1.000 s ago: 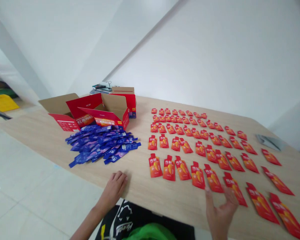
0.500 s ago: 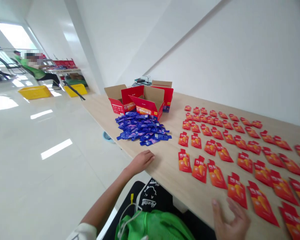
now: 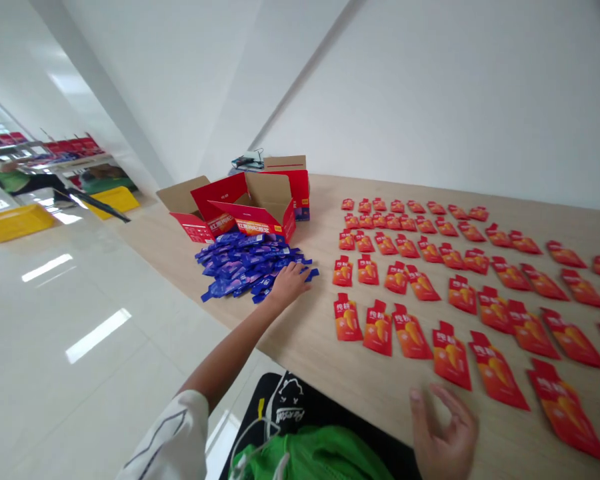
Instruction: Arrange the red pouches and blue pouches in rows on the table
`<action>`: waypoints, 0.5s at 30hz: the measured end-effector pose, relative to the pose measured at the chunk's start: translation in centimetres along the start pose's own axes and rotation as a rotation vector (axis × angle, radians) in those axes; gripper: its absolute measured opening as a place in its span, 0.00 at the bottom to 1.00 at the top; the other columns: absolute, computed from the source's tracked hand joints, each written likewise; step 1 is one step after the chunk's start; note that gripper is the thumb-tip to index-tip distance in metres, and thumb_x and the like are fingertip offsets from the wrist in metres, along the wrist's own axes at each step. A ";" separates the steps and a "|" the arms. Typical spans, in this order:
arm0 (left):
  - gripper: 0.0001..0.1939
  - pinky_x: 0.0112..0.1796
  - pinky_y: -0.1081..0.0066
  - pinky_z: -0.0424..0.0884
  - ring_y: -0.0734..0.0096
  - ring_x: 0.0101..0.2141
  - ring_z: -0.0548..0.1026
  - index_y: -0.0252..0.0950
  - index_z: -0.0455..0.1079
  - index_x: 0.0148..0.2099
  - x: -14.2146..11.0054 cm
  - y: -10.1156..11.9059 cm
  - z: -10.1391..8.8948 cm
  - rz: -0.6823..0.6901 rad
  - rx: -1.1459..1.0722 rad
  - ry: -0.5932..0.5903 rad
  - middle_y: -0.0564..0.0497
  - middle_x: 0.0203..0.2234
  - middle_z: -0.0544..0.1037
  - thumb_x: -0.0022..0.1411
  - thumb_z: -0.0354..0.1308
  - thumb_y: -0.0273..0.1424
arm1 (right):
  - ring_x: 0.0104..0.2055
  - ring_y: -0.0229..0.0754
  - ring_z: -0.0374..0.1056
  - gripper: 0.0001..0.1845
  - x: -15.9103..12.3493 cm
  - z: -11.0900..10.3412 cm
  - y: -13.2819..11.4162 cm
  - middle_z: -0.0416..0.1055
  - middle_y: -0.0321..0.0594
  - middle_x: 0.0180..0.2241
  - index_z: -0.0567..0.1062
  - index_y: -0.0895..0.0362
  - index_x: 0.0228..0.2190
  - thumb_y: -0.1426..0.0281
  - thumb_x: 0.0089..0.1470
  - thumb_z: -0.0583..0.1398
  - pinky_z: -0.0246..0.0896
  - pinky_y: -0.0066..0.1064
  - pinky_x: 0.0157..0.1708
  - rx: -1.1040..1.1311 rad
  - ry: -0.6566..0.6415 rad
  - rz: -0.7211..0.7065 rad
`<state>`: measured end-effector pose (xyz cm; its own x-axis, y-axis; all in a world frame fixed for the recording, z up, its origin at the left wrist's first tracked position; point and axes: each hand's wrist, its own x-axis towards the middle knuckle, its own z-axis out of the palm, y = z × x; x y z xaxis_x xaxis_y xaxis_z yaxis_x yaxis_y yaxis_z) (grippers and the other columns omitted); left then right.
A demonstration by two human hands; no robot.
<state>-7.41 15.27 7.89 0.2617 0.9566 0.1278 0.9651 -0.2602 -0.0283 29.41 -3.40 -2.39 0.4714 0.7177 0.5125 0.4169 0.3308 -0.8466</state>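
My left hand [image 3: 290,288] reaches over the near right edge of a heap of blue pouches [image 3: 240,267]. Its fingers are slightly apart, over or touching the outermost pouches, and no pouch is raised from the heap. Close to the table's front edge, my right hand [image 3: 445,433] is open and empty, thumb and forefinger spread. Just beyond it lie red-and-orange pouches, the nearest being a red pouch [image 3: 451,357]. Several more, such as another red pouch [image 3: 347,319], lie flat in loose rows across the right side of the table.
Behind the blue heap stand an open red carton [image 3: 267,223], a second open carton [image 3: 190,223] and another red box [image 3: 300,187]. The wooden table [image 3: 310,360] meets a white wall [image 3: 430,100]. Yellow crates [image 3: 17,223] rest on the floor at left, near a seated person [image 3: 10,173].
My left hand has moved forward from the table edge to the blue heap. The right hand stays near the front edge. The view has turned right.
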 end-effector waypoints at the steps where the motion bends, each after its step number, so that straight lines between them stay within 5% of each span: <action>1: 0.22 0.55 0.51 0.71 0.49 0.57 0.69 0.35 0.70 0.61 0.6 0.0 0.3 0.004 0.021 -0.025 0.41 0.58 0.72 0.70 0.67 0.36 | 0.49 0.53 0.70 0.27 -0.1 0.1 0.1 0.73 0.52 0.47 0.76 0.61 0.47 0.61 0.50 0.74 0.69 0.53 0.52 -0.006 0.002 0.000; 10: 0.13 0.52 0.52 0.74 0.55 0.49 0.75 0.33 0.74 0.48 3.8 -1.7 1.3 0.062 0.143 -0.182 0.42 0.52 0.74 0.69 0.67 0.37 | 0.41 0.51 0.76 0.23 -1.0 0.2 0.9 0.77 0.50 0.41 0.78 0.58 0.43 0.55 0.52 0.72 0.75 0.40 0.36 -0.020 -0.154 0.078; 15: 0.10 0.52 0.53 0.73 0.55 0.50 0.73 0.34 0.74 0.43 4.6 -1.9 1.5 0.081 0.139 -0.220 0.43 0.51 0.74 0.68 0.67 0.35 | 0.39 0.51 0.76 0.21 -0.9 1.1 -1.1 0.77 0.48 0.38 0.78 0.56 0.39 0.52 0.55 0.69 0.75 0.41 0.35 0.007 -0.071 0.177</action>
<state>-7.98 20.40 7.06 0.3189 0.9427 -0.0982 0.9284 -0.3316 -0.1677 27.65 -3.73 -2.07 0.4809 0.8064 0.3441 0.3264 0.1996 -0.9239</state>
